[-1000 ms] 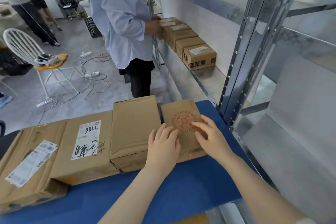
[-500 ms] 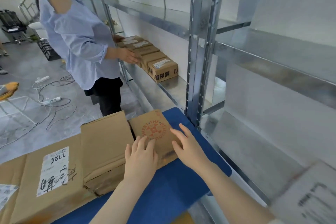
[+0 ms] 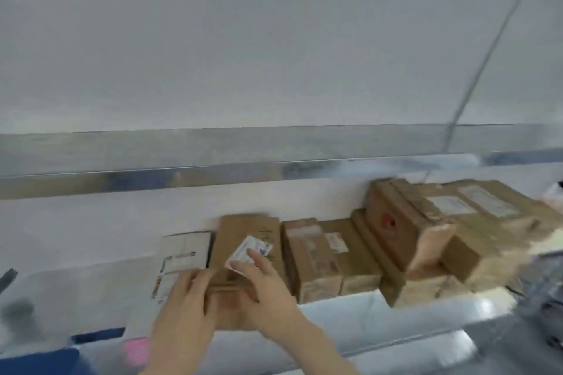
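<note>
**Clerk:** Item in hand?

**Me:** One brown box (image 3: 243, 237), white label (image 3: 252, 250) on top. It is on the metal shelf (image 3: 380, 323), with its near end at the front edge and its far end toward the back wall. It sits at the left end of the row of boxes (image 3: 320, 256), just beside the next one.

**Clerk:** Changed since the last entry?

**Me:** Yes. A second ago both my hands lay on a red-stamped box on the blue cart (image 3: 36, 359). Now the cart shows only at the lower left corner, and both hands are up at the shelf. Whether this is that same box, turned over, I cannot tell. I judge the carrying over done and the step in hand to be seating the box in the row.

**Clerk:** Hands?

**Me:** Right hand (image 3: 268, 292): on the box top, fingers straight, tips reaching the label, pressing rather than clasping. Left hand (image 3: 189, 298): at the box's left side, near end. It is blurred, so I cannot tell whether its fingers curl round the edge or only lie on it.

**Clerk:** Neighbours?

**Me:** A white box (image 3: 184, 256) close on the left, and a taller stack (image 3: 426, 231) further right along the shelf.

**Clerk:** Remaining?

**Me:** Push it back level with the others, then let go.
</note>
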Motion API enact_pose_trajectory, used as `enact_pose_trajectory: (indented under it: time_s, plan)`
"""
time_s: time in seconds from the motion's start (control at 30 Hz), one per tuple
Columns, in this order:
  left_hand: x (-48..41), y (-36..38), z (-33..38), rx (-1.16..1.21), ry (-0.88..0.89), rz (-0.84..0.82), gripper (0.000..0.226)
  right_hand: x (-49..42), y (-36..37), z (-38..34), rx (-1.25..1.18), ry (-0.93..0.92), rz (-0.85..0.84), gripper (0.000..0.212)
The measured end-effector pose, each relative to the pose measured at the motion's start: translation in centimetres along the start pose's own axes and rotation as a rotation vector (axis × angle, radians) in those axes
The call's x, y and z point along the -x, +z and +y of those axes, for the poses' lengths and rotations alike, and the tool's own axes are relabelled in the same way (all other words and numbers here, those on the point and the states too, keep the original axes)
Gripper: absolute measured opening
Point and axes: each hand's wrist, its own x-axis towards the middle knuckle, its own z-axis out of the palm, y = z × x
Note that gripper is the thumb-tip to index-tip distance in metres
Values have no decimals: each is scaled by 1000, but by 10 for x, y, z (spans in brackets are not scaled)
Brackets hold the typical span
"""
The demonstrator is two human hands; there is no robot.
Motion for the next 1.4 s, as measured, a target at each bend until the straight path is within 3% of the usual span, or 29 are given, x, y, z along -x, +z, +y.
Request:
enact_pose_trajectory:
  time_s: [0.17,0.27,0.43,0.6,0.7,0.83,1.0,1.23,1.4]
  plan:
    - [-12,75,125,105,218,-126,41,69,-144,71,139,140,345,42]
    - [-20,109,191,169,296,-208,46,101,-211,112,205,244,454,40]
    - [-45,170,275,265,349,-269,51,114,-291,166,218,283,483,45]
    - [-76,230,326,326,192,-367,60,84,-337,212,227,235,344,51]
    - [-92,253,337,373,96,-353,53,59,-345,231,177,243,284,44]
    - [-108,267,339,284,102,-276,46,35,-340,248,156,212,175,43]
    - [-107,267,339,295,73,-213,42,31,-336,254,104,176,202,41]
    - [-79,223,321,359,117,-38,42,43,-313,212,36,1,318,37]
    - [-58,168,282,246,107,80,41,39,-276,161,-46,-106,260,35]
